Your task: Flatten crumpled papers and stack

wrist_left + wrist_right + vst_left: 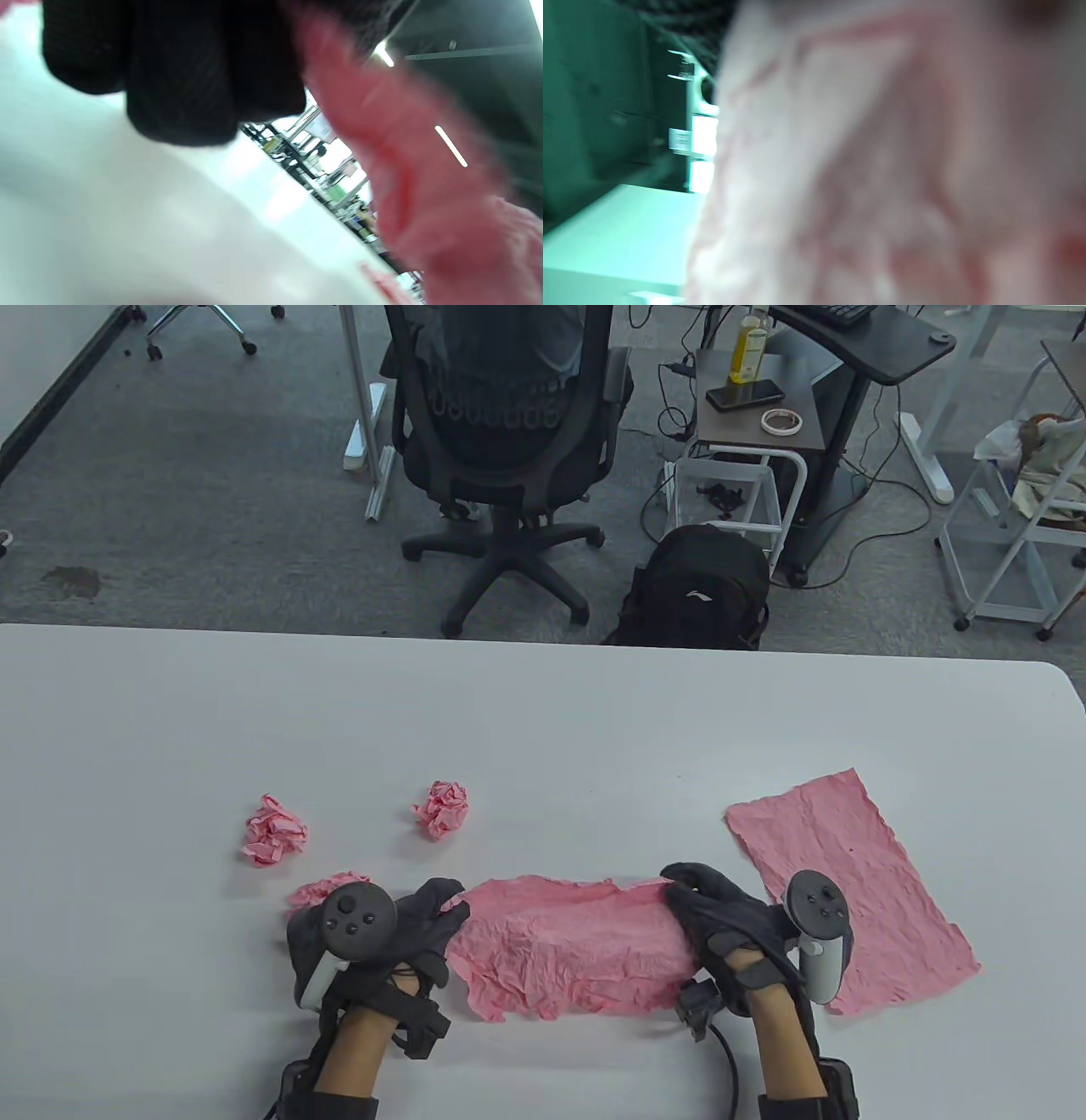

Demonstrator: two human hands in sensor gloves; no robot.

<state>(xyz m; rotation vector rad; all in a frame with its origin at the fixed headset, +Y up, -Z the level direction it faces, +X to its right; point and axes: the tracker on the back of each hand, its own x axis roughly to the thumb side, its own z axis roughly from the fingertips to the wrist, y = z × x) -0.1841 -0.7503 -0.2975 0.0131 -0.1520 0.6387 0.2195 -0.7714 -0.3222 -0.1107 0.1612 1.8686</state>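
Clearly both hands — left hand (399,929), right hand (730,925) — pinch the pink sheet (568,950)'s ends; pull outward evenly — gently, it tears.

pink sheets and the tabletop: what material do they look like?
Pink sheet between the left hand and right hand: thin paper, probably tissue or crepe, matte, with fine wrinkles and ragged edges. Flattened sheet: same stuff. Table: smooth white, faint sheen, likely laminate; can't tell for sure.
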